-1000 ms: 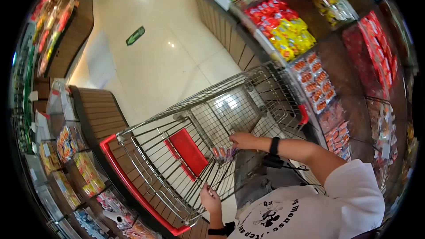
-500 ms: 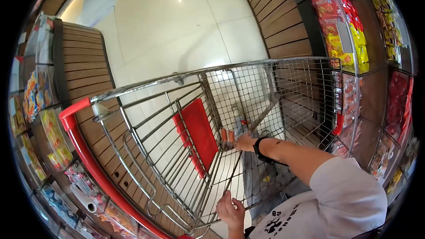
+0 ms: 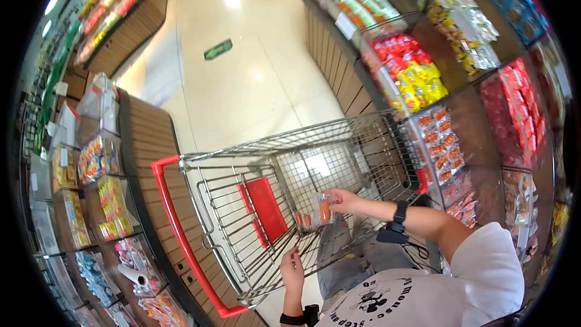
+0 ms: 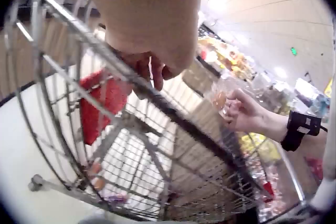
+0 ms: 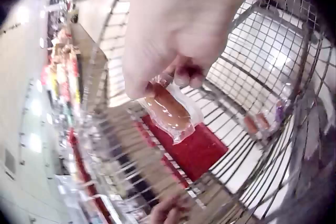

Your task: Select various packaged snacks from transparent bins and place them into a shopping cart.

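Observation:
My right hand [image 3: 346,201] pinches a clear packet [image 3: 325,211] of sausage-like food above the metal cart [image 3: 284,139]. In the right wrist view, my right hand's fingers [image 5: 181,74] grip the top of the packet [image 5: 170,111], which hangs over the red panel [image 5: 202,153]. Beyond it, similar reddish-brown pieces [image 5: 257,123] lie in the cart. My left hand [image 3: 293,271] is beside the cart's near side with loosely curled fingers and nothing visible in them. The left wrist view shows it next to a metal rail [image 4: 163,103]; whether it touches the rail, I cannot tell.
Shelves of packaged snacks [image 3: 417,79] stand beyond the cart's right end. Another display [image 3: 112,206] runs along the left, close to the red cart handle [image 3: 187,245]. A pale tiled floor [image 3: 266,85] with a green arrow sign [image 3: 218,49] stretches ahead between them.
My right hand has come up from low in the cart, and a packet now shows clearly in its fingers. My left hand's fingers are more curled than half a second ago. The head view has shifted.

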The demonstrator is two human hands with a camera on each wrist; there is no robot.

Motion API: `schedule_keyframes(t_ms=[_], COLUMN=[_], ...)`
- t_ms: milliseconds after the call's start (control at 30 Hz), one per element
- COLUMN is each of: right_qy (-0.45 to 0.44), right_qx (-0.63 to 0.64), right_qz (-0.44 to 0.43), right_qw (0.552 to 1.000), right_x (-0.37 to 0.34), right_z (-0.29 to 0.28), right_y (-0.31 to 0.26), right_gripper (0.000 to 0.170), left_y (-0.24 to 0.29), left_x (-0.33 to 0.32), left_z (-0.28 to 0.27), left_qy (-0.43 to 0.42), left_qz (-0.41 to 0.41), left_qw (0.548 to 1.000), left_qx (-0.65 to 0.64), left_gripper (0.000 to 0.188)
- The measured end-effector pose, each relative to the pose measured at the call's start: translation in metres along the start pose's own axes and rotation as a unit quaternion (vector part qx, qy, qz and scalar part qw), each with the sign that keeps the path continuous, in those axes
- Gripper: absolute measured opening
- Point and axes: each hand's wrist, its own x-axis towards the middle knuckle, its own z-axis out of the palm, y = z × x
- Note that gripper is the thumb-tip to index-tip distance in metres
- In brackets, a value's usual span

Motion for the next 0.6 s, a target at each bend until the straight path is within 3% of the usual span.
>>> schedule_keyframes(t_ms=[33,67,100,167,200,267,400,500,533,600], right_qy=[0.011,-0.012,-0.029,-0.062,-0.075,-0.072,-0.011,0.003,0.003,0.026], right_qx=[0.044,0.077,0.069,0.051,0.053,0.035,-0.025,-0.007,0.001,0.026], right_qz=[-0.006,-0.065,-0.127,-0.250,-0.285,-0.344,-0.447,-0.498,-0.509,-0.538], right_qw=[0.999,0.995,0.989,0.965,0.954,0.936,0.894,0.867,0.861,0.842], right_x=[-0.032,-0.060,-0.089,-0.146,-0.175,-0.228,-0.330,-0.394,-0.414,-0.441], right_z=[0.005,0.004,0.005,0.008,0.006,-0.001,-0.011,-0.007,-0.003,0.006], right_y=[-0.027,-0.039,-0.050,-0.068,-0.069,-0.064,-0.049,-0.038,-0.038,-0.028], right_gripper=[0.033,0.026,0.023,0.017,0.004,0.009,0.018,0.021,0.022,0.025], left_y=[0.010,0.038,0.056,0.119,0.140,0.178,0.234,0.262,0.263,0.268], left_x=[0.001,0.003,0.003,-0.008,-0.018,-0.039,-0.106,-0.155,-0.167,-0.197], left_z=[0.006,0.009,0.020,0.034,0.042,0.057,0.091,0.106,0.112,0.122], left_qy=[-0.046,-0.146,-0.235,-0.345,-0.351,-0.364,-0.415,-0.512,-0.516,-0.464], left_qz=[-0.044,-0.056,-0.090,-0.133,-0.106,-0.047,0.010,-0.010,-0.014,0.085], left_qw=[0.991,0.967,0.909,0.783,0.804,0.840,0.828,0.760,0.770,0.813], left_qx=[-0.114,-0.200,-0.333,-0.499,-0.469,-0.401,-0.377,-0.399,-0.375,-0.340], left_gripper=[0.024,0.035,0.042,0.032,0.027,0.018,0.010,0.011,0.015,0.016])
